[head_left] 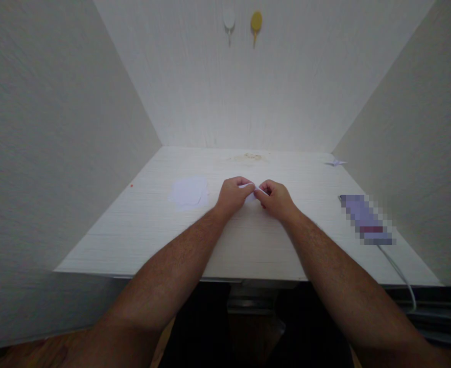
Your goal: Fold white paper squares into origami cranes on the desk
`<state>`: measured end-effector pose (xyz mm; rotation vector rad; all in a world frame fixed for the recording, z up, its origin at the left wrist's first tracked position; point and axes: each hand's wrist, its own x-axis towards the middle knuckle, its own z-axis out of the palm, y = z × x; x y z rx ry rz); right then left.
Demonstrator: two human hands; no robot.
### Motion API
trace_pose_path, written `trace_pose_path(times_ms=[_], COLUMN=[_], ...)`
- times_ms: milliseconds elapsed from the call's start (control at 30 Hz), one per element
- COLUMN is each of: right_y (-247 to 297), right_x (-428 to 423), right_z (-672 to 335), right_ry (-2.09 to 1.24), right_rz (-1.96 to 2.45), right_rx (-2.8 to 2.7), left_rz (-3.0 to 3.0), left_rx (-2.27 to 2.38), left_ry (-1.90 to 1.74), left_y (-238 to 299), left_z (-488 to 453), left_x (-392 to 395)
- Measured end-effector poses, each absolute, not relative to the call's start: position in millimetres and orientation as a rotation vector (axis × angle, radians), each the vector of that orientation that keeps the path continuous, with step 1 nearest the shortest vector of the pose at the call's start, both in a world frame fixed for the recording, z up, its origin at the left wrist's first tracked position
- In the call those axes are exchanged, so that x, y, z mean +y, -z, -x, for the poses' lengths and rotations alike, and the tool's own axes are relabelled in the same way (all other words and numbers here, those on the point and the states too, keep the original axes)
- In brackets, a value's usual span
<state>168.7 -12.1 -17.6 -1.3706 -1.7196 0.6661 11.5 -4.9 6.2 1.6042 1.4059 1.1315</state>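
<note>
White paper is being pinched by the nearly closed left hand and right hand over the surface.

A pale, finely streaked desk bears a loose stack of overlapping white sheets on its left half, with a tiny orange speck near the left edge. Brownish marks spot the surface toward the back, while a small, pointed white piece, apparently folded paper, sits near the far right corner. At right lies a flat, pixelated object, a light cable running from its near end over the front edge.
</note>
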Motion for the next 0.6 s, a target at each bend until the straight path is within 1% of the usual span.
trace_pose_path(times_ms=[300,500,600], right_y=[15.4,13.8,13.7], right_x=[-13.6,-13.6,-12.9], right_z=[-172.5,-172.7,-173.7], right_ry=[-0.708,-0.698,-0.742], right_rz=[1.363,1.374,1.355], right_rx=[-1.834,-1.826,-1.796], left_rz=[-1.747,-1.969,-1.983], left_rx=[1.249,1.248,1.265], left_ry=[-0.869,-0.93,-0.921], left_y=[-1.3,1.0,2.6], left_z=[1.6,-1.6,-2.9], left_x=[1.7,2.9,3.8])
